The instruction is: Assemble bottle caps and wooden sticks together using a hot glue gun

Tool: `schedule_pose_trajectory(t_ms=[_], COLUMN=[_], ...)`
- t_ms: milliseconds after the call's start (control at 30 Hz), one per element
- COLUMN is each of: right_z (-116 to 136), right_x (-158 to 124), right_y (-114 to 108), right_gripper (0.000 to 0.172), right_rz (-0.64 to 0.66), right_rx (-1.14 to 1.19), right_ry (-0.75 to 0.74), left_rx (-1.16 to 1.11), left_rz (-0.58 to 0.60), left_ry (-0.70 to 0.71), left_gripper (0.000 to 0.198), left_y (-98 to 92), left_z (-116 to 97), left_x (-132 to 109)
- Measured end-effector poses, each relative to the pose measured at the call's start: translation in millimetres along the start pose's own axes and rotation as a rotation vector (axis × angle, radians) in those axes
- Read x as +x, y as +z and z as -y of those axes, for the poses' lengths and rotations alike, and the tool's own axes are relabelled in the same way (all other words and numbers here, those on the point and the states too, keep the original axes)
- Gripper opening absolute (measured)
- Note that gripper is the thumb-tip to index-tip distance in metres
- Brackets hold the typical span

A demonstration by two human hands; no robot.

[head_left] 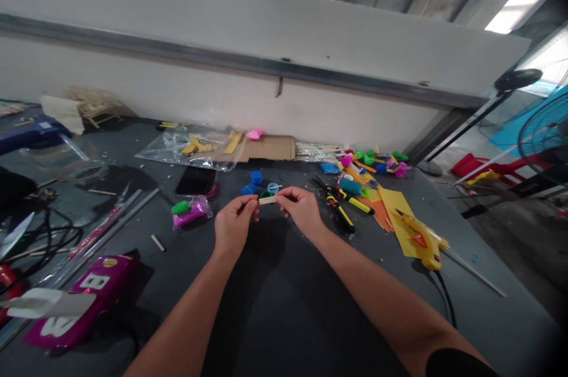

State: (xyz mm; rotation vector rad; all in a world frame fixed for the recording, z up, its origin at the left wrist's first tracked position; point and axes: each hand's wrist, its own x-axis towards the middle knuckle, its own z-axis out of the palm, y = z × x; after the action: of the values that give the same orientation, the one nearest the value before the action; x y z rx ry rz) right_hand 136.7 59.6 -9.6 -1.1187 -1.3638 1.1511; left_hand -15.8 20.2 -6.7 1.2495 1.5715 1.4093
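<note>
My left hand (pixel 234 226) and my right hand (pixel 302 210) meet above the dark grey workbench (pixel 275 306). Between their fingertips they pinch a short pale wooden stick (pixel 267 200), each hand holding one end. Just beyond the hands stand blue plastic caps (pixel 251 187) and a small open paint pot (pixel 266 194). Yellow-and-black handled pliers (pixel 339 206) lie right of my right hand. Left of my left hand sits a clear bag of green and magenta clay (pixel 190 212).
A black phone (pixel 196 180) lies beyond the hands, by a plastic bag (pixel 190 149) and cardboard (pixel 268 148). A yellow glue gun (pixel 421 244) rests on yellow foam sheet at right. Colourful craft pieces (pixel 373 164) sit along the wall. Cables, metal rods and a magenta box crowd the left.
</note>
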Motion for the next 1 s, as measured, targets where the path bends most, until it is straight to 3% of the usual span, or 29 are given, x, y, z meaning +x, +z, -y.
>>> schedule_pose_trajectory(t_ms=[400, 633, 767, 1000], right_z=[-1, -8, -3, -10], right_x=[-1, -4, -4, -1], right_y=[1, -2, -5, -6], right_gripper=[0.022, 0.021, 0.016, 0.016], right_rz=[0.038, 0.078, 0.05, 0.036], right_rx=[0.012, -0.305, -0.415, -0.357], right_ry=[-0.017, -0.315, -0.394, -0.308], left_rx=[-0.113, -0.191, -0.145, -0.036], left_rz=[0.055, 0.06, 0.073, 0.052], left_ry=[-0.104, -0.148, -0.137, -0.024], left_gripper=[0.027, 0.028, 0.028, 0.029], left_y=[1.2, 0.4, 0.4, 0.0], left_z=[5, 7, 6, 4], left_x=[3, 3, 3, 1])
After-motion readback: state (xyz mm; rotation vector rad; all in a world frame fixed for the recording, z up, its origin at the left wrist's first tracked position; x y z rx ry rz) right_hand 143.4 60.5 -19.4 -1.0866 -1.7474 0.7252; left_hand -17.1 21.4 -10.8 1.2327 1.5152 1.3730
